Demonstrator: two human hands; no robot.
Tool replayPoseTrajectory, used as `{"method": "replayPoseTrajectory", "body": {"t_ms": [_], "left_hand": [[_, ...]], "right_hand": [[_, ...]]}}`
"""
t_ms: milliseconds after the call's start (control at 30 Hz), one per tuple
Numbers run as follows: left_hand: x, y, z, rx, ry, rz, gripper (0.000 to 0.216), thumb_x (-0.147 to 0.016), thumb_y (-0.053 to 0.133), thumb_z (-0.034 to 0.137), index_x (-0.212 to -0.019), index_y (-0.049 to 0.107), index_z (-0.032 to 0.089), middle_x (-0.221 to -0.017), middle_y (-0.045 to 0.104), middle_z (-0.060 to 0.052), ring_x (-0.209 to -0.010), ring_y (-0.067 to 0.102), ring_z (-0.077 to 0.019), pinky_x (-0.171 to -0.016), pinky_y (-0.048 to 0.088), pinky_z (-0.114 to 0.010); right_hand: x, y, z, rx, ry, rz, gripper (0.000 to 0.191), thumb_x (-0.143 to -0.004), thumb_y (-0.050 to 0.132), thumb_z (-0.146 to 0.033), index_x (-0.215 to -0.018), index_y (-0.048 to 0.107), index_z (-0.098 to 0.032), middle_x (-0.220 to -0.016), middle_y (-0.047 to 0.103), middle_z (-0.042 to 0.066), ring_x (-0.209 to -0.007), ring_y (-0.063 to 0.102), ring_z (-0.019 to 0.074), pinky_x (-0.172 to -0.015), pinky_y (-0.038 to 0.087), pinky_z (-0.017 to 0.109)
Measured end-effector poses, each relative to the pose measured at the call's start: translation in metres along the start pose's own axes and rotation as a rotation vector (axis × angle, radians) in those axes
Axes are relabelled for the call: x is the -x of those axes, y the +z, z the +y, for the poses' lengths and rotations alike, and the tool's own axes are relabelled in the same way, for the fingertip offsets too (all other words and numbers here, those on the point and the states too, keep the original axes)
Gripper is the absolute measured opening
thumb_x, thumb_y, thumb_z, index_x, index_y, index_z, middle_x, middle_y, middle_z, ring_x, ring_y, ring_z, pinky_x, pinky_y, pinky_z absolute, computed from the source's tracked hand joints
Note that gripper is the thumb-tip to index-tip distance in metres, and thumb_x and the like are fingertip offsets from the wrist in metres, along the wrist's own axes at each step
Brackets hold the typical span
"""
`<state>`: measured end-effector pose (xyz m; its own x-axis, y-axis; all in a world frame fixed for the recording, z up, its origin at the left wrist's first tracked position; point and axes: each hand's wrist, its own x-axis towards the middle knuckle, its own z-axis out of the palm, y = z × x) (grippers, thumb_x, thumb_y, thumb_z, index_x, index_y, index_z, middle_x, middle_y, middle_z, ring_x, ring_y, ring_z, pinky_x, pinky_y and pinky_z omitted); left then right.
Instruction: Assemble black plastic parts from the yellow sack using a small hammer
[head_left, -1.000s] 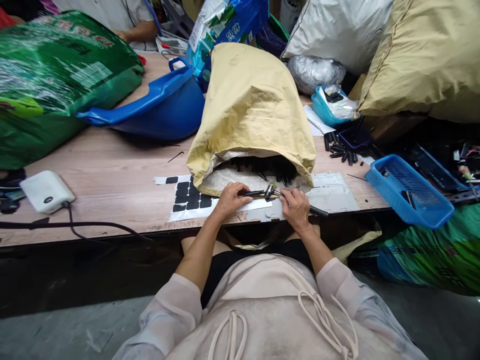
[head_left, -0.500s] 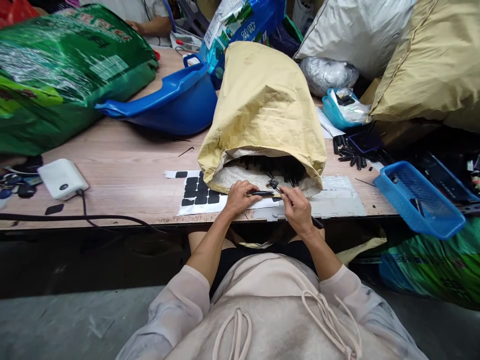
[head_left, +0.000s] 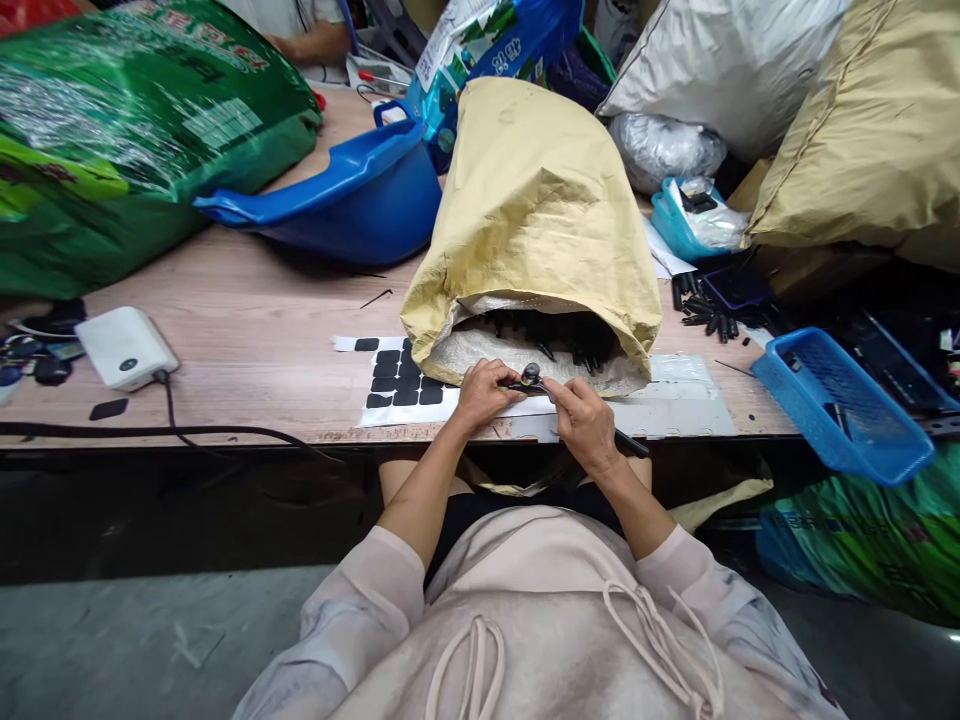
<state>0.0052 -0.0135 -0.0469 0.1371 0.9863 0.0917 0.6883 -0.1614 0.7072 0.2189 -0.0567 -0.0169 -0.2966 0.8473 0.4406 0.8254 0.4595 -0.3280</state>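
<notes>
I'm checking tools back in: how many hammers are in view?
1: the right hand grips the hammer, its head close to the left hand. Others could be hidden, perhaps inside the open yellow sack.

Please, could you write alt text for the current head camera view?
A person's right hand holds a small hammer, its head at a slim black piece that the left hand holds near the edge of the table. Before them lies an open yellow sack with black pieces inside.

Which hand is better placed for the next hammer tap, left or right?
Right, most likely: the right hand holds the hammer, its head close to the slim black piece. The left hand is busy holding that piece.
</notes>
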Motion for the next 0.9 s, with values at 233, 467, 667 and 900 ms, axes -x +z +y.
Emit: {"method": "replayPoseTrajectory", "body": {"t_ms": [233, 467, 667, 900], "left_hand": [[0.002, -0.002, 0.004, 0.01, -0.021, 0.003, 0.014, -0.076, 0.084, 0.029, -0.09, 0.082, 0.027, -0.086, 0.073, -0.001, -0.094, 0.06, -0.0251, -0.091, 0.047, -0.041], [0.002, -0.002, 0.002, -0.004, 0.008, -0.005, 0.015, -0.078, 0.082, 0.032, -0.092, 0.081, 0.026, -0.088, 0.072, -0.002, -0.095, 0.06, -0.0253, -0.093, 0.047, -0.041], [0.004, -0.004, 0.0, -0.007, 0.02, -0.015, 0.016, -0.081, 0.081, 0.035, -0.094, 0.082, 0.025, -0.09, 0.072, -0.003, -0.096, 0.059, -0.0259, -0.093, 0.047, -0.041], [0.006, -0.005, -0.002, -0.015, 0.055, -0.033, 0.016, -0.087, 0.075, 0.036, -0.095, 0.082, 0.024, -0.089, 0.071, -0.004, -0.095, 0.058, -0.0256, -0.092, 0.045, -0.041]], "right_hand": [[0.007, -0.005, 0.005, 0.02, 0.014, 0.003, 0.037, -0.106, 0.048, -0.02, -0.129, 0.075, -0.029, -0.09, 0.066, 0.004, -0.085, 0.061, 0.016, -0.078, 0.049, 0.024], [0.004, -0.004, 0.021, 0.019, 0.078, 0.052, 0.036, -0.107, 0.047, -0.026, -0.13, 0.075, -0.03, -0.095, 0.068, 0.005, -0.089, 0.063, 0.0176, -0.083, 0.05, 0.026], [0.001, 0.002, 0.051, 0.147, 0.094, 0.067, 0.027, -0.103, 0.056, -0.025, -0.118, 0.079, -0.027, -0.093, 0.067, 0.006, -0.086, 0.056, 0.0201, -0.08, 0.043, 0.031], [0.011, 0.017, 0.062, 0.172, 0.121, 0.101, 0.025, -0.1, 0.06, -0.025, -0.115, 0.079, -0.027, -0.097, 0.068, 0.007, -0.09, 0.052, 0.0223, -0.079, 0.037, 0.034]]}}
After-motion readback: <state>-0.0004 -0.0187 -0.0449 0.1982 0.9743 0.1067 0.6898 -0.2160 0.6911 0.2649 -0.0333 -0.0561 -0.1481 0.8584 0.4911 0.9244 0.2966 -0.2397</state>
